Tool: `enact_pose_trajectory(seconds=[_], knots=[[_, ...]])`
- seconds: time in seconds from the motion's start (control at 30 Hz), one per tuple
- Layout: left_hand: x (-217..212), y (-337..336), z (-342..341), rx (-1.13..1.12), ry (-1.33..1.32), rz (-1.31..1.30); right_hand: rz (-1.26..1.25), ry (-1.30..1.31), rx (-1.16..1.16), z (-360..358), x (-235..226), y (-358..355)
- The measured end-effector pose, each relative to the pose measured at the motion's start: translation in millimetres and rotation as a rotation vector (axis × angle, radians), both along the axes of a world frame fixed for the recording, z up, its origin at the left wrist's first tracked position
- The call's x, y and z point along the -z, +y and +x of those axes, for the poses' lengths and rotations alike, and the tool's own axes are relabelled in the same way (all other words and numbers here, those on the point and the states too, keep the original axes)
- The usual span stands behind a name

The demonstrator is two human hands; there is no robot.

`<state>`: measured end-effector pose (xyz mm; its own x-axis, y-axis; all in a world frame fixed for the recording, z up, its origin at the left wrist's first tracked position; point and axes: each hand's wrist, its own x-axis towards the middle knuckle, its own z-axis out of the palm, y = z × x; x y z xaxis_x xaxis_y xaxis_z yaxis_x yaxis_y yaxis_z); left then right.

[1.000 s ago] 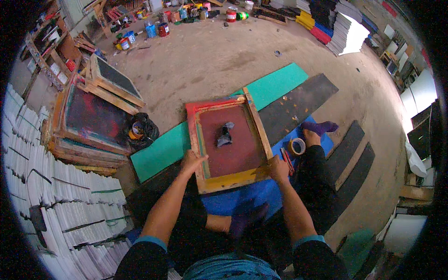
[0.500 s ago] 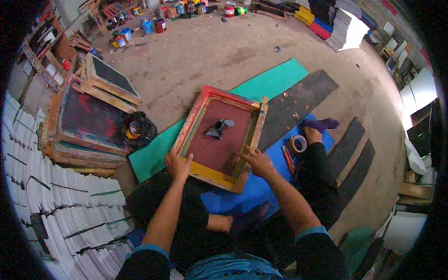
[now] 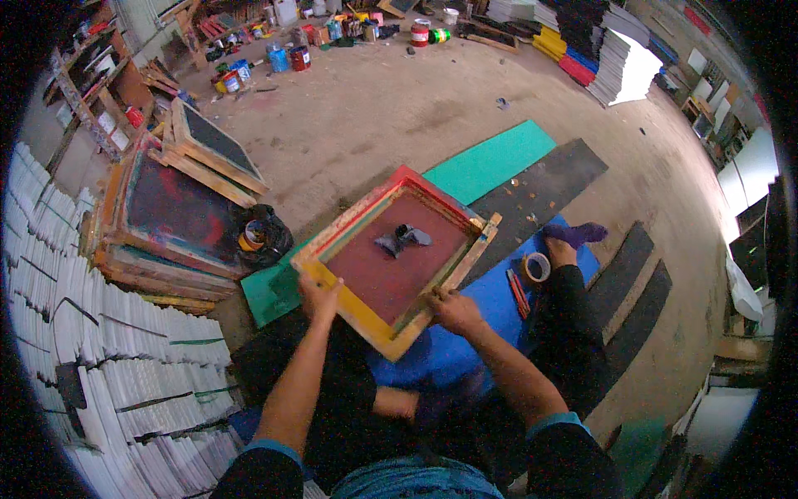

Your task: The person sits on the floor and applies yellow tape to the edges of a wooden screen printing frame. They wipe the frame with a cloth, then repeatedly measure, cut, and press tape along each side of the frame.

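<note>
Both my hands grip a wooden screen-printing frame (image 3: 362, 320), its borders taped red and yellow around dark red mesh. It is held tilted above my lap, one corner pointing toward me. My left hand (image 3: 319, 301) clasps the yellow near-left side, thumb on top and fingers hidden beneath. On the near-right side, my right hand (image 3: 456, 313) closes round the bare wooden edge. A crumpled dark grey rag (image 3: 403, 240) rests on the mesh, touched by neither hand. Under the frame lie a blue sheet (image 3: 490, 331), a green strip (image 3: 499, 162) and a dark strip (image 3: 549, 187).
A tape roll (image 3: 536, 267) and red-handled tools (image 3: 518, 293) lie right of the frame, by my foot (image 3: 567, 241). Stacked screen frames (image 3: 174, 208), a black bag (image 3: 268, 237) and white sheet bundles (image 3: 141, 366) stand left. Paint cans (image 3: 288, 58) line the far floor.
The frame has turned clockwise in my hands, its near corner swinging left and its far edge right. The rag has turned with it. Both hands keep their hold; the whole view has shifted slightly.
</note>
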<state>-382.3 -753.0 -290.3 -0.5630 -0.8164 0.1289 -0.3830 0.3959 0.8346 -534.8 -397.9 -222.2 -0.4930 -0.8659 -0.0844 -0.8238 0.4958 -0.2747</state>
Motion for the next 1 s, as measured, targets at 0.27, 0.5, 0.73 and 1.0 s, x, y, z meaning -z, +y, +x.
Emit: enact_pose_trajectory(seconds=[0.27,0.5,0.73,1.0], knots=[[-3,-33,2,0.064,-0.315,0.104,0.024,-0.097,0.082,60,-7,-50],[-57,37,17,0.284,-0.69,0.166,0.168,0.093,0.278,-34,-8,44],[-39,-4,19,0.238,-0.527,0.072,-0.032,0.179,0.209,1,-5,42],[-41,2,12,0.385,-0.381,0.027,0.209,-0.131,0.325,42,9,54]])
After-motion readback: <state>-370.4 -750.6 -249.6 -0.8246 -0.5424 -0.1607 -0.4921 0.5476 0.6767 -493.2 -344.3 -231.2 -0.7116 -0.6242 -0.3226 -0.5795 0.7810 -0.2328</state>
